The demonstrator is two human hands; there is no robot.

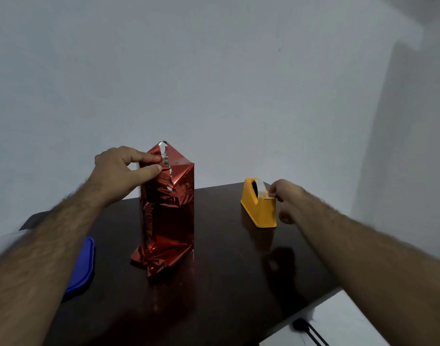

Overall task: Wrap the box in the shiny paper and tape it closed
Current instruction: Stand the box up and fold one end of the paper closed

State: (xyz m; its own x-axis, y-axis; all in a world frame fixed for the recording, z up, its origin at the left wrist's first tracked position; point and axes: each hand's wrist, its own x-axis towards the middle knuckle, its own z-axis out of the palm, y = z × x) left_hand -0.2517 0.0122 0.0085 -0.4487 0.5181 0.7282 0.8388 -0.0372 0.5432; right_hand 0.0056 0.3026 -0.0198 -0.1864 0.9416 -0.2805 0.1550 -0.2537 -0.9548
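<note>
we count: 1 red-wrapped box [167, 208] centre | 1 yellow tape dispenser [258, 203] right of centre | 1 blue lid [83, 265] lower left | 2 hands: left hand [121, 168], right hand [286, 198]

- A plain pale grey wall [214, 71] is seen behind the dark glossy bench [226, 270].
- White floor [338, 320] is shown beyond the bench's right edge.
</note>
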